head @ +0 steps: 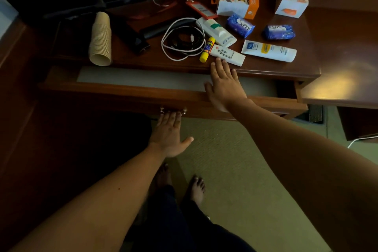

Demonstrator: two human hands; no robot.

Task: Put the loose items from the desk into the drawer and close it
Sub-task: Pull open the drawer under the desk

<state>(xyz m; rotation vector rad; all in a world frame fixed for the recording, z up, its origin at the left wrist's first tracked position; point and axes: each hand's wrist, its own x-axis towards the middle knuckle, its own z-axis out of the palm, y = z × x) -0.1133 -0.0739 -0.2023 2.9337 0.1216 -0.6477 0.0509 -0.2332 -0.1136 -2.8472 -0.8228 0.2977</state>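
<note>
"LUX" reads on the blue soap packet (240, 25) just right of the white remote (227, 54); a second blue packet (279, 32) farther right shows "LUX" partly.

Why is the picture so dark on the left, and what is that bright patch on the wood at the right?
In the head view the light is dim and uneven: the floor left of the drawer sinks into near black, while a yellowish glare shines off the polished desk. The wide lens bends the desk edges, and the reaching right hand looks slightly blurred.
</note>
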